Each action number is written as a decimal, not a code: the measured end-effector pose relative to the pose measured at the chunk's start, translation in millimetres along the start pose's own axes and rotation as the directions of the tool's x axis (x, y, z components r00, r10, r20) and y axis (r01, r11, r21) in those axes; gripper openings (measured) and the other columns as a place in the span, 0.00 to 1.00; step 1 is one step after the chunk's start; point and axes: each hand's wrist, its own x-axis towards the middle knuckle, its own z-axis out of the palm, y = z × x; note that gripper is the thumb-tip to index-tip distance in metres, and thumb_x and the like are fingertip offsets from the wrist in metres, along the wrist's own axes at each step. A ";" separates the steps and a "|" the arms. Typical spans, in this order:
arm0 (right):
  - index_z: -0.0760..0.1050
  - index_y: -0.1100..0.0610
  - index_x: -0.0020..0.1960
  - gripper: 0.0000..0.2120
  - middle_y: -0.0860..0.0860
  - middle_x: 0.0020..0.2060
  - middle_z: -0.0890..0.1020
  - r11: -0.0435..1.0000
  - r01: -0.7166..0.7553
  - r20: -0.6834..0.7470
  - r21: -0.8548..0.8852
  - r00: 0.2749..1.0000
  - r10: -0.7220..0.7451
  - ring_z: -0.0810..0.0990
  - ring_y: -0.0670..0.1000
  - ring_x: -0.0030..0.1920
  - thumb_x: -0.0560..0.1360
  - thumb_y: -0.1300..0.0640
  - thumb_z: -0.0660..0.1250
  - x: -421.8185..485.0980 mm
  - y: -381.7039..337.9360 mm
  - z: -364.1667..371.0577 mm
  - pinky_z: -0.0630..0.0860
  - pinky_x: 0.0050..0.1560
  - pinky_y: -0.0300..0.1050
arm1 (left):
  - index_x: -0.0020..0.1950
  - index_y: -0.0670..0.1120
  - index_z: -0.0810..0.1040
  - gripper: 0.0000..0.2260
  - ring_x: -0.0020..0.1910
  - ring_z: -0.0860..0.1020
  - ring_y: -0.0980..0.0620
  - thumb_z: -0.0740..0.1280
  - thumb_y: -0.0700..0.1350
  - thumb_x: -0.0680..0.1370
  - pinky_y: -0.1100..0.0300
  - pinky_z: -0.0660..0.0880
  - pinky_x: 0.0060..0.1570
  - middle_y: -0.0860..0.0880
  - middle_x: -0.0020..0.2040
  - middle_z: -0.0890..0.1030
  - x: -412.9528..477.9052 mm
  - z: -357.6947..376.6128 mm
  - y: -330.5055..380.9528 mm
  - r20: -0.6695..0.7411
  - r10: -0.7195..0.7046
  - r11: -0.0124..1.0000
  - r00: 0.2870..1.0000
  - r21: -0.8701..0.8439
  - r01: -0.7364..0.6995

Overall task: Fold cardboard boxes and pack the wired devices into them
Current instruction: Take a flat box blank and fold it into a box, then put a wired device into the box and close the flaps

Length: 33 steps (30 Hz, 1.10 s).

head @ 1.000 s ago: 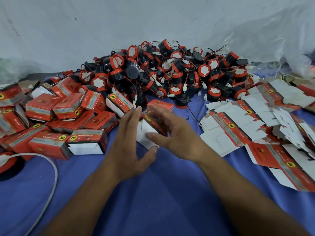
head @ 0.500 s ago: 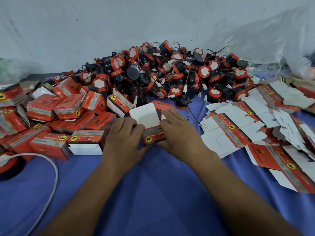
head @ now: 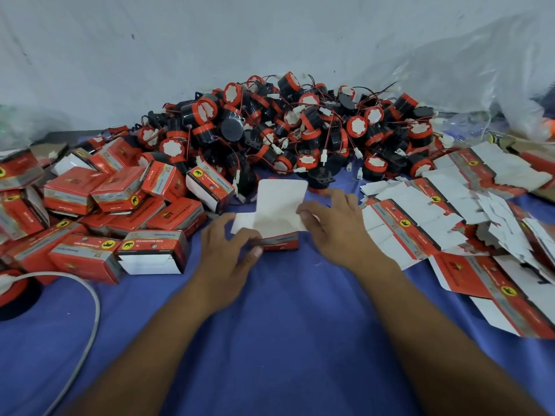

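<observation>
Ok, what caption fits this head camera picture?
Left hand and right hand fold an open red box before a pile of wired devices.

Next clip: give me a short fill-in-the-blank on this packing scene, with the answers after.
1. The left hand grips the half-folded box, whose raised flap is ___ inside.
2. The flat unfolded blanks lie on the person's ___ side.
3. The cloth under everything is ___.
4. The folded boxes are heaped on the person's ___ side.
Missing words: white; right; blue; left.
</observation>
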 end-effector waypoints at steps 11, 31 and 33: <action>0.80 0.51 0.62 0.15 0.54 0.56 0.80 0.936 -0.205 0.099 -0.284 0.965 0.242 0.75 0.61 0.60 0.78 0.59 0.62 6.7 31.2 -7.3 0.67 0.62 0.51 | 0.53 0.44 0.79 0.06 0.70 0.66 0.47 0.68 0.46 0.79 0.47 0.67 0.68 0.44 0.69 0.69 3.6 -5.5 -4.7 -0.161 -0.009 0.986 0.987 -0.163 -0.018; 0.72 0.49 0.69 0.26 0.45 0.67 0.74 0.955 -0.108 0.330 0.277 0.944 0.011 0.75 0.48 0.65 0.75 0.40 0.70 2.1 34.6 -47.2 0.72 0.62 0.44 | 0.56 0.58 0.71 0.21 0.62 0.67 0.68 0.78 0.44 0.71 0.74 0.69 0.53 0.54 0.64 0.70 0.1 -7.7 -4.3 -0.122 0.018 0.970 0.992 -0.240 -0.046; 0.73 0.45 0.69 0.35 0.44 0.72 0.69 0.975 -0.119 0.487 0.186 0.873 0.014 0.68 0.48 0.71 0.68 0.27 0.65 -1.1 33.6 -61.5 0.67 0.67 0.45 | 0.52 0.60 0.70 0.20 0.60 0.68 0.67 0.78 0.46 0.70 0.75 0.68 0.50 0.55 0.60 0.71 0.2 -6.2 -5.7 -0.106 0.011 0.972 0.994 -0.233 -0.036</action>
